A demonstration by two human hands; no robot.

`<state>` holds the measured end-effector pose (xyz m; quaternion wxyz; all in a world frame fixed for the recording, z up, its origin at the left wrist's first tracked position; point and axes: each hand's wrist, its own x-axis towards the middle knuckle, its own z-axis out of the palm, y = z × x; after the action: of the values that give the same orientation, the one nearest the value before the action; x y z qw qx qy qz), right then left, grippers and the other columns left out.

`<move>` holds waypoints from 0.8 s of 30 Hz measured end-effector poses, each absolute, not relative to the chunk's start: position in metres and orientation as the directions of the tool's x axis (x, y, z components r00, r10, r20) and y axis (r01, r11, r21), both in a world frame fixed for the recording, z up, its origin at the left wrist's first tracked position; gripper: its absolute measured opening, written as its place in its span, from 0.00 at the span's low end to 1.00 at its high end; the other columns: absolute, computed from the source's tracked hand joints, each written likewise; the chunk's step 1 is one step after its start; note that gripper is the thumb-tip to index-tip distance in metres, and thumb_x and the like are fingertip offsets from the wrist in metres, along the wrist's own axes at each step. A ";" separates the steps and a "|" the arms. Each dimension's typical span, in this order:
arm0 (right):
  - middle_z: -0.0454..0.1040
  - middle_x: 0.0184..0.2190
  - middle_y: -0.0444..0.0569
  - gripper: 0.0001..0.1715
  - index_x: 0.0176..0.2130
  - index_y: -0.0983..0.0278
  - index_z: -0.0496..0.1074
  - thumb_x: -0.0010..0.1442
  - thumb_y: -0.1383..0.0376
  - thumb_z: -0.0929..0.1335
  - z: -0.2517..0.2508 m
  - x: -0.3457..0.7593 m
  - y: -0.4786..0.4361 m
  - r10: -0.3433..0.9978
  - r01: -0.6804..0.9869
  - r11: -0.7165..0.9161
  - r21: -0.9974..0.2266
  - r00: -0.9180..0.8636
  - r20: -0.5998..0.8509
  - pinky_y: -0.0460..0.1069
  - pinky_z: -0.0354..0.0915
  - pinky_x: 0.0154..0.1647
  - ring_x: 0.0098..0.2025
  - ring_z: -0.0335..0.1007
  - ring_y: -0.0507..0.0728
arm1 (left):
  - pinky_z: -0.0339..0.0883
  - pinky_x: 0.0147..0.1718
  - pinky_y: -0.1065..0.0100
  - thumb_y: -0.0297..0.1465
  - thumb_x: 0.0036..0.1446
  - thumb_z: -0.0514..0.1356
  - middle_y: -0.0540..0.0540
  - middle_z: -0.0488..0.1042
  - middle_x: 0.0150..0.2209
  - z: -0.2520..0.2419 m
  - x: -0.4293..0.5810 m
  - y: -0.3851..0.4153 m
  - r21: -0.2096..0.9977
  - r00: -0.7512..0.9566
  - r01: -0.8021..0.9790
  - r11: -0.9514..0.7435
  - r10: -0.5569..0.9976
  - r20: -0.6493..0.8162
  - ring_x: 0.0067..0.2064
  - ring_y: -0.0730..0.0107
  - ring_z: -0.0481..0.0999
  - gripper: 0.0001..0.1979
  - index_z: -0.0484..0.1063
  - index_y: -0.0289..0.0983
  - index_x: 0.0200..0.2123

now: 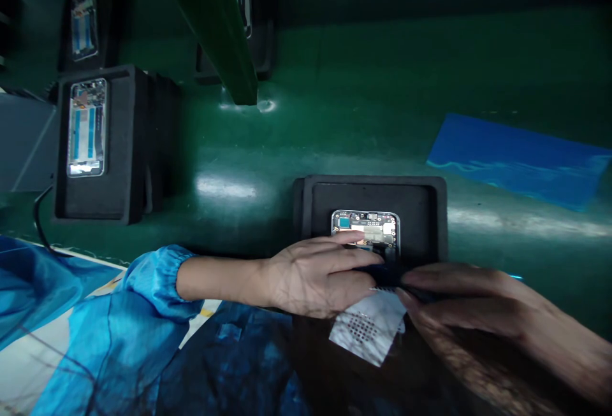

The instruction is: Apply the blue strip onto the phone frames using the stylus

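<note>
Opened phone chassis (366,231) sits in black foam tray (430,212), lower centre of frame; left hand (315,276) lies flat, fingers pressing it steady; right hand (459,301) pinches a dark strip (389,274) at its lower edge above white perforated sheet (368,330).

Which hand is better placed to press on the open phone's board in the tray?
Left, probably. The left hand already has its fingers lying on the open phone in the black tray; the right hand sits nearer, pinching a dark piece.

Green bench (363,104), black foam tray (430,212), blue sheet (516,155), white dotted liner (368,330), bright blue sleeve (153,276)
</note>
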<state>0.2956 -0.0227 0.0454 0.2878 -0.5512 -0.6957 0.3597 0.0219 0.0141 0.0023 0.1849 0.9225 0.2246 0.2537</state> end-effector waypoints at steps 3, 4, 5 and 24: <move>0.90 0.38 0.47 0.06 0.39 0.43 0.87 0.66 0.58 0.76 0.034 0.325 -0.007 0.784 0.493 0.492 -0.717 -0.609 0.119 0.45 0.85 0.34 0.34 0.90 0.61 | 0.52 0.84 0.69 0.36 0.78 0.56 0.48 0.84 0.66 0.001 0.021 0.013 0.475 0.795 0.318 -0.821 0.504 0.338 0.68 0.77 0.81 0.17 0.86 0.42 0.52; 0.91 0.40 0.47 0.08 0.42 0.43 0.87 0.66 0.60 0.76 0.031 0.332 -0.003 0.714 0.455 0.572 -0.682 -0.686 0.141 0.44 0.84 0.36 0.36 0.90 0.61 | 0.51 0.85 0.69 0.37 0.78 0.56 0.47 0.82 0.67 0.001 0.021 0.012 0.483 0.811 0.322 -0.814 0.501 0.302 0.70 0.76 0.80 0.18 0.86 0.41 0.52; 0.91 0.42 0.48 0.10 0.44 0.44 0.87 0.67 0.61 0.75 0.029 0.336 -0.002 0.670 0.436 0.621 -0.652 -0.727 0.152 0.43 0.84 0.37 0.37 0.90 0.60 | 0.50 0.85 0.69 0.38 0.78 0.56 0.46 0.81 0.69 0.000 0.021 0.011 0.490 0.826 0.326 -0.808 0.496 0.268 0.72 0.75 0.77 0.18 0.86 0.39 0.51; 0.86 0.42 0.44 0.08 0.40 0.47 0.76 0.70 0.64 0.71 0.057 0.285 -0.024 0.956 0.613 0.274 -0.741 -0.257 0.141 0.48 0.83 0.42 0.42 0.88 0.55 | 0.59 0.81 0.71 0.39 0.75 0.62 0.50 0.84 0.65 -0.001 0.019 0.013 0.517 0.795 0.343 -0.784 0.536 0.284 0.71 0.75 0.80 0.13 0.87 0.41 0.47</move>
<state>0.2847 -0.0241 0.0566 0.3004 -0.5306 -0.7394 0.2857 0.0187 0.0127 -0.0005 0.2258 0.9202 0.2388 0.2129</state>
